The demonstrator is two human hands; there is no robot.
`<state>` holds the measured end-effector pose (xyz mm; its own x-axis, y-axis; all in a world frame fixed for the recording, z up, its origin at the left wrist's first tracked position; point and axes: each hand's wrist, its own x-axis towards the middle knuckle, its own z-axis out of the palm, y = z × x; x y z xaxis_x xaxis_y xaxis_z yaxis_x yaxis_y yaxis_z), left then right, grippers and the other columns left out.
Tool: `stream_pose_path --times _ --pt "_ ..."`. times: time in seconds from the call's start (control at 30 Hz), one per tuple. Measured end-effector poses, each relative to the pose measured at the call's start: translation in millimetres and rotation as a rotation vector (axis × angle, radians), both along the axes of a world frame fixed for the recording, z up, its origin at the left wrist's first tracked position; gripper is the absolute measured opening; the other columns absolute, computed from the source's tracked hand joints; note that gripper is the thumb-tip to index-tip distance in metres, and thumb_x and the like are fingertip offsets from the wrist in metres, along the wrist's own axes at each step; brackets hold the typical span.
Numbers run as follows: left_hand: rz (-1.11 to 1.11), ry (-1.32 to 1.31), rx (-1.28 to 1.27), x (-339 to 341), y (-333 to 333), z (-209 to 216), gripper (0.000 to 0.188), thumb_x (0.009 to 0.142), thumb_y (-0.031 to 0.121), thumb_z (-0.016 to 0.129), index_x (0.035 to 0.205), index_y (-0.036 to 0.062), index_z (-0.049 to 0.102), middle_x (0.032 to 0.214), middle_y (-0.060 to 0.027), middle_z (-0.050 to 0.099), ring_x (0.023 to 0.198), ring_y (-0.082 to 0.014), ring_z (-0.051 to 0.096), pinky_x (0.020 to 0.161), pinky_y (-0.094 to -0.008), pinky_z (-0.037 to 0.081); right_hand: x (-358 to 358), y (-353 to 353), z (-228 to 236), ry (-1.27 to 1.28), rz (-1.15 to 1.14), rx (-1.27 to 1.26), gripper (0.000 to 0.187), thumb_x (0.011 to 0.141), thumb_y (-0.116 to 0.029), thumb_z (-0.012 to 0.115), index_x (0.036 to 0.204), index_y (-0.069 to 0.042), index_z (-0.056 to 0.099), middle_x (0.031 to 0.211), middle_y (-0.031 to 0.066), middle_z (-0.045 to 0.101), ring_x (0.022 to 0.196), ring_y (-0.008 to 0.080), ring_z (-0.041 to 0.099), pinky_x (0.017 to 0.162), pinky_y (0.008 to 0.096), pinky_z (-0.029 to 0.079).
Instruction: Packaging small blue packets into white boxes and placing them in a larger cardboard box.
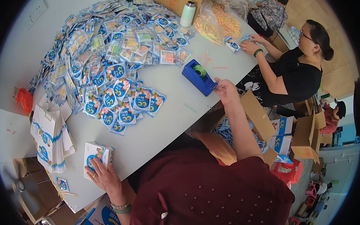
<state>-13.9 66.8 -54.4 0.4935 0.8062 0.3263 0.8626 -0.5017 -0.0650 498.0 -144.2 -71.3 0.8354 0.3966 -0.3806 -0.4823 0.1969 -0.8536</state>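
Note:
My left hand lies flat on a small white and blue carton near the table's front left, its fingers stretched over the printed top. My right hand reaches to the cutter end of a blue tape dispenser, thumb and fingertips pinched together at the edge where the tape comes off. The clear tape itself is hard to make out. A greenish roll sits in the dispenser. Beyond the carton spreads a large heap of small blue and clear packets.
Flat white cartons stand stacked at the left. A pale green flask and a bag of coloured sticks stand at the back. A co-worker handles packets at the right. Open cardboard boxes stand beside the table.

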Motion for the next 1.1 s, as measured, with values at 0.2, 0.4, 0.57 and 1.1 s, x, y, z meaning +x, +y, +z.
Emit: stream_pose_path --times 0.2,0.4,0.57,1.1 --pt "0.018 0.005 -0.006 1.4 -1.7 0.4 0.058 0.092 0.029 0.058 0.143 0.0083 0.038 0.144 -0.0129 0.043 0.135 -0.0442 0.031 0.111 -0.0513 0.024 -33.1 3.5 -0.7 -0.049 -0.081 0.171 0.025 0.070 0.001 0.050 0.093 0.005 0.057 0.116 0.0135 0.054 0.108 0.0239 0.052 0.096 0.0360 0.041" --pt "0.012 0.009 -0.034 1.6 -3.0 2.9 0.058 0.092 0.026 0.058 0.143 0.0082 0.038 0.145 -0.0131 0.042 0.136 -0.0443 0.030 0.112 -0.0514 0.023 -50.5 1.1 4.2 -0.126 -0.078 -0.002 0.027 0.077 -0.002 0.055 0.102 0.003 0.061 0.103 0.0074 0.061 0.098 0.0192 0.056 0.090 0.0309 0.044" --pt "-0.004 0.019 -0.086 -10.3 0.2 13.4 0.053 0.089 0.022 0.061 0.137 0.0049 0.046 0.141 -0.0157 0.046 0.133 -0.0447 0.034 0.110 -0.0513 0.027 -39.4 -3.3 1.2 -0.105 0.058 -0.308 0.012 0.080 -0.006 0.059 0.091 -0.005 0.062 0.081 0.0030 0.061 0.074 0.0137 0.058 0.072 0.0283 0.049" --pt "-0.012 -0.314 0.166 10.7 -4.2 -6.2 0.045 0.079 0.024 0.070 0.116 -0.0006 0.059 0.121 -0.0175 0.058 0.119 -0.0468 0.048 0.102 -0.0540 0.037 -236.1 111.0 64.3 -0.392 1.043 -0.241 0.009 0.085 -0.009 0.055 0.078 -0.003 0.058 0.068 0.0010 0.052 0.060 0.0096 0.051 0.056 0.0243 0.042"
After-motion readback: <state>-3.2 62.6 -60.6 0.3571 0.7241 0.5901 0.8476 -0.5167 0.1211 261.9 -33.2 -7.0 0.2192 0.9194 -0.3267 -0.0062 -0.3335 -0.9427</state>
